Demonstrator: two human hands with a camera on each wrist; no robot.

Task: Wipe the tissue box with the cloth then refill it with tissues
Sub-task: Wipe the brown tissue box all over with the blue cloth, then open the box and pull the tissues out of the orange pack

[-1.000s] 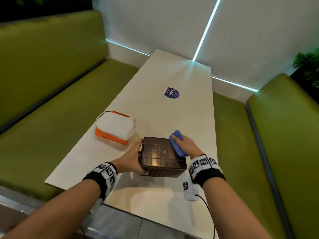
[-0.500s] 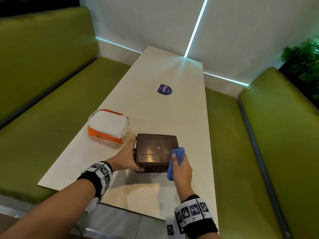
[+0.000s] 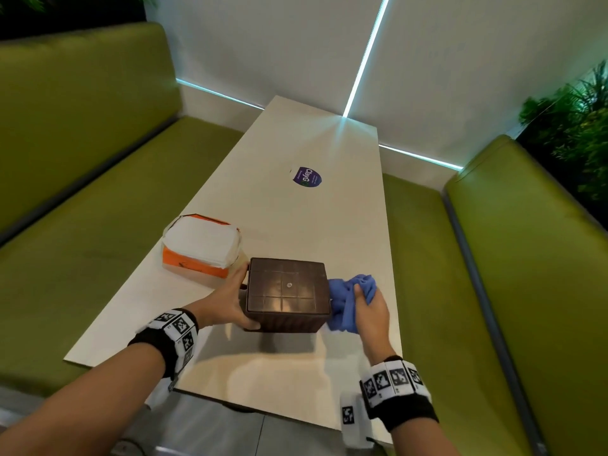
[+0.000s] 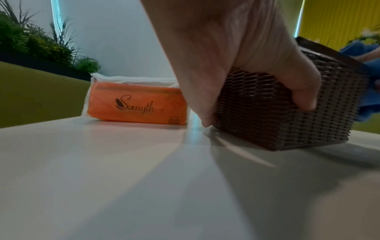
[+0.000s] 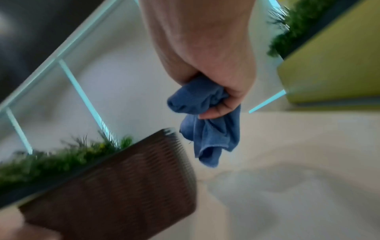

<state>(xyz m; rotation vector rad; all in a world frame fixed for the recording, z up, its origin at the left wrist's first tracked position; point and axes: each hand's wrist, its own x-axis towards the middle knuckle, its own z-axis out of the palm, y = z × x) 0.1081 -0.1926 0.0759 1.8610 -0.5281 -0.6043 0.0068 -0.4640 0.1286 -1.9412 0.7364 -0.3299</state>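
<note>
A dark brown woven tissue box (image 3: 286,292) (image 4: 287,110) (image 5: 115,191) stands near the table's front edge, its gridded flat face up. My left hand (image 3: 230,304) (image 4: 257,68) grips its left side, thumb on the near wall and fingers on the far side. My right hand (image 3: 370,307) (image 5: 209,65) holds a crumpled blue cloth (image 3: 350,299) (image 5: 207,123) at the box's right side; whether cloth and box touch is unclear. An orange pack of white tissues (image 3: 200,246) (image 4: 136,104) lies just left of the box.
The long beige table (image 3: 296,143) carries a purple sticker (image 3: 306,176) farther back. Green bench seats (image 3: 82,241) run along both sides, the right one (image 3: 493,274) close to the table edge. Plants (image 3: 575,120) stand behind the right backrest.
My right hand carried the cloth from the box's right top edge, down past its near right corner, and out to its right side. The left hand kept its grip on the box.
</note>
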